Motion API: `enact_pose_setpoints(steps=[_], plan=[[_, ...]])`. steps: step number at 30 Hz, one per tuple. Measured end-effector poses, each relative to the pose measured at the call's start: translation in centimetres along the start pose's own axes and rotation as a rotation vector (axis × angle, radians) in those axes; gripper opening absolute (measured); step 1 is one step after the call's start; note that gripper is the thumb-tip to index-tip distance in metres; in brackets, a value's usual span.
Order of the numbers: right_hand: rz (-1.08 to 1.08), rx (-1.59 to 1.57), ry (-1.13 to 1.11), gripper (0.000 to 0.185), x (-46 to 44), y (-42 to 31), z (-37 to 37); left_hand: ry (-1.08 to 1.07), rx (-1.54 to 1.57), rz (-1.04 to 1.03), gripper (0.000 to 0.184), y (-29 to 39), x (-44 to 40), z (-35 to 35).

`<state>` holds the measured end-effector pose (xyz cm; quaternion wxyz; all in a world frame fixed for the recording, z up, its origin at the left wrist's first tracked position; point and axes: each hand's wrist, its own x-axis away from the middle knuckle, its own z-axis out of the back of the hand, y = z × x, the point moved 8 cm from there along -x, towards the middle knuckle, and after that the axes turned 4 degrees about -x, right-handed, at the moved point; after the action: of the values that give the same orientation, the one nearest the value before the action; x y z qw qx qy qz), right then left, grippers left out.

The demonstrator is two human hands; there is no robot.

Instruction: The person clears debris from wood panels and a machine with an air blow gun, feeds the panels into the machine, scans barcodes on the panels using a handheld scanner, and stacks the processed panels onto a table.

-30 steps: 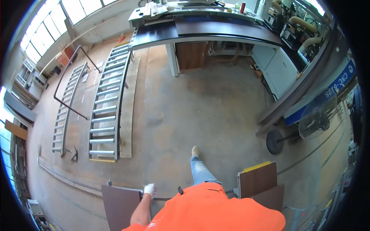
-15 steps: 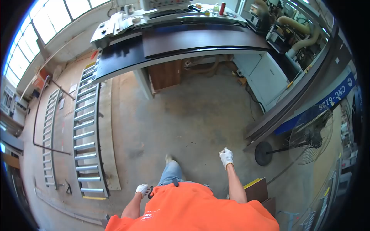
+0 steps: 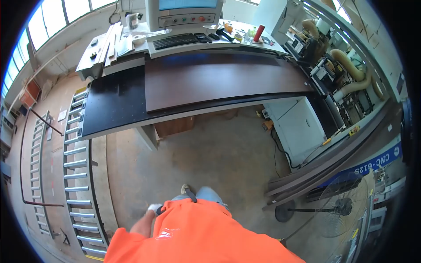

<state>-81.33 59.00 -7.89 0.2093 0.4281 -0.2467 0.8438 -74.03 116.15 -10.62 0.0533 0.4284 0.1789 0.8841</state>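
My left hand (image 3: 154,208), in a white glove, hangs beside my hip next to the orange shirt (image 3: 188,232). It is small and blurred, and its fingers cannot be made out. My right hand is out of sight. Ahead of me a long dark brown panel (image 3: 219,81) lies flat on the black worktable (image 3: 114,103), apart from my left hand. Behind the panel stand a keyboard (image 3: 175,40) and a control console (image 3: 186,19) with a lit screen.
Roller conveyors (image 3: 79,177) run along the left. To the right are a white cabinet (image 3: 296,127), several long dark boards (image 3: 324,153) leaning at a slant, and a standing fan (image 3: 342,206). Hoses and machine heads (image 3: 324,72) sit at the table's right end.
I have come nearer to the worktable, so the panel and console appear larger and lower. My right hand has left the view. The left hand has swung in closer to my body.
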Motion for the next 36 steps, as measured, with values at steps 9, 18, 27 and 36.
enact_pose_setpoints(steps=[9,18,27,36], plan=[[0.211,0.541,0.036,0.039,-19.0,-21.4,14.8,0.455,1.073,0.350,0.044,-3.1,-13.4,36.7],[0.818,-1.249,0.743,0.009,-28.6,-57.7,71.0,0.303,0.979,0.543,0.038,-3.2,-17.9,29.6],[0.990,-0.634,1.254,0.007,-17.8,-87.0,93.3,0.236,1.489,0.978,0.037,10.9,-10.9,23.0],[1.344,-0.300,1.347,0.022,-19.8,-94.7,92.0,0.303,1.696,1.096,0.041,16.1,-10.6,25.8]])
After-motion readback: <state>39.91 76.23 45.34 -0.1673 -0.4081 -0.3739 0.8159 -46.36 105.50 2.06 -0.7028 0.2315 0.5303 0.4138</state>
